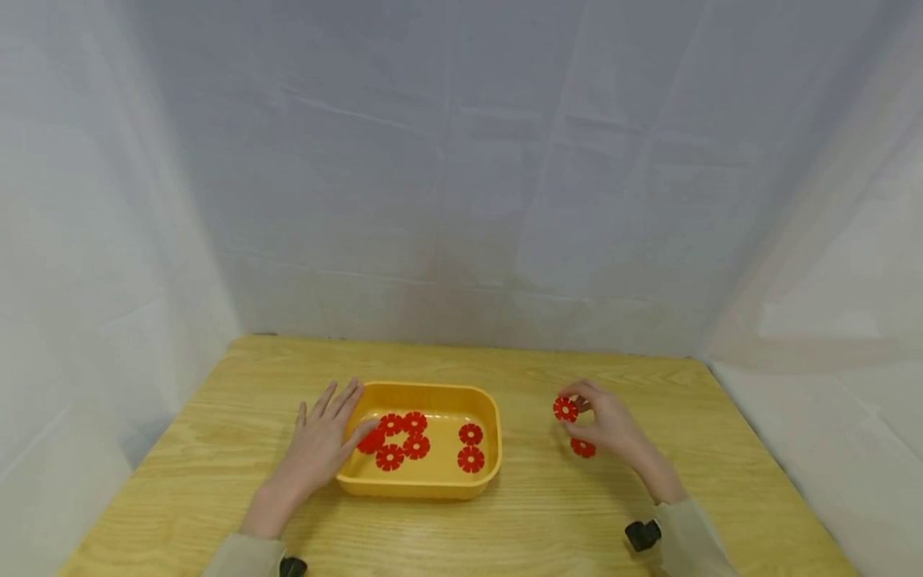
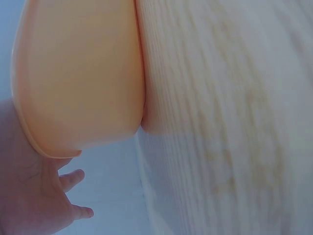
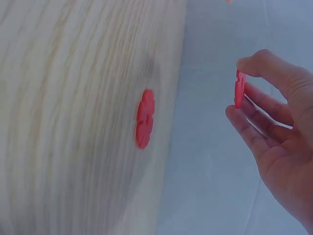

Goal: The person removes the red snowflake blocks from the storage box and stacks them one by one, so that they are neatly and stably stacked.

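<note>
Pale grained wood table (image 1: 548, 513), white sheeting behind. One red notched flower-shaped disc (image 1: 566, 409) is pinched upright by the right hand (image 1: 609, 425); a second red disc (image 1: 582, 448) lies flat beneath it. The left hand (image 1: 320, 445) is spread flat against the glossy yellow tray (image 1: 433, 485), where seven discs (image 1: 404, 437) are held.

One yellow tray (image 1: 433, 486) sits on one wooden table (image 1: 519, 529). Red flower-shaped discs total eight: six inside the tray (image 1: 416, 445), by the left fingertips; one pinched in the right fingers (image 1: 566, 409); one on the table below them (image 1: 582, 448).
</note>
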